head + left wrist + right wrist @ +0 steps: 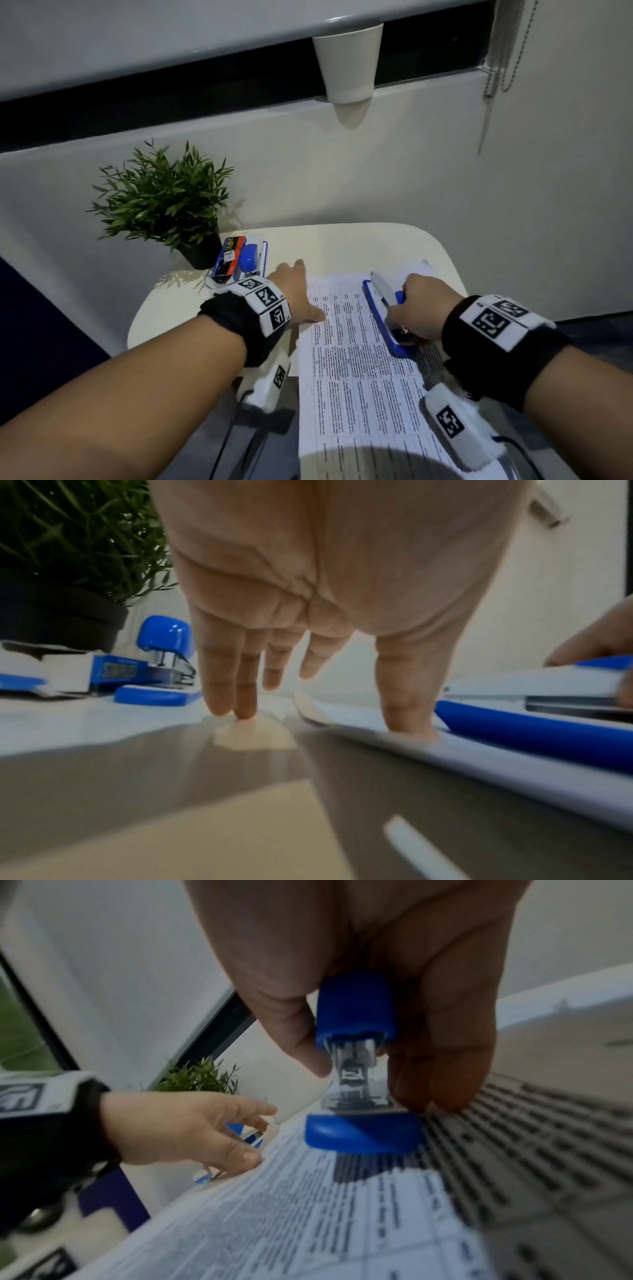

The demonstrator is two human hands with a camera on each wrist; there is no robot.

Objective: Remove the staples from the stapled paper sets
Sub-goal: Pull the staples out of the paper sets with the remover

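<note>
Table (178, 308): two staplers (383, 308), one paper set (359, 377).

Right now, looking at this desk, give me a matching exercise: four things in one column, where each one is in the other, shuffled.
1. long blue and white stapler
2. small blue stapler
3. green potted plant
4. white paper cup

A. up on the window ledge
B. far left corner of the table
C. gripped by the right hand, on the printed paper
D. beside the plant pot

Pairs: 1-C, 2-D, 3-B, 4-A
</note>
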